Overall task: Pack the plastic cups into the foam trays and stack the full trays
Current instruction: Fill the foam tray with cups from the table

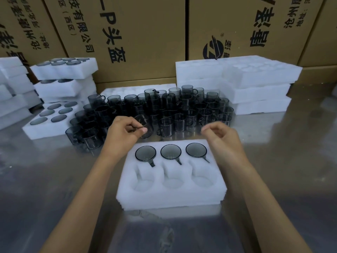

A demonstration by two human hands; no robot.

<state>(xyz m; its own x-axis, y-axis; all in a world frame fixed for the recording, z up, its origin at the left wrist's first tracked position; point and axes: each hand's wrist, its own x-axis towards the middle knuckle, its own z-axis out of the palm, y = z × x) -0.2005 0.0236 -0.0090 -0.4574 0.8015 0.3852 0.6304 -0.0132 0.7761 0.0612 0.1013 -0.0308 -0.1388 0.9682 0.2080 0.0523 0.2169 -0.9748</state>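
1. On the shiny grey metal tabletop (54,189), nearest the person, lies a white rectangular foam tray with six round wells (171,196). Its far row holds three smoky grey clear plastic cups with handles (170,152); each handle lies in a slot pointing toward the near row, whose three wells are bare.
2. The left hand (124,133) hovers just beyond the tray's far left corner, fingers curled, pinching a single tilted smoky cup (144,127) by its handle at the front edge of the heap.
3. The right hand (221,136) hangs over the tray's far right corner, fingers loosely bent and holding nothing, just short of the nearest loose cups.
4. Behind both hands, a crowded cluster of loose smoky cups (182,110) spreads across the table, some stacked on others, reaching almost to the tray's far edge.
5. Left of the cluster and touching it sits a filled white foam tray (45,129), six cups in its wells. Behind that rises a leaning stack of filled foam trays (67,83), with more white foam blocks (12,92) at the left edge.
6. Right of the cluster stands a stack of wide empty white foam trays (255,84), its lower corner close to the cups.
7. Bare tabletop stretches along both sides of the near tray and toward the viewer.
8. Tall brown cardboard cartons with black print (136,33) wall off the back.
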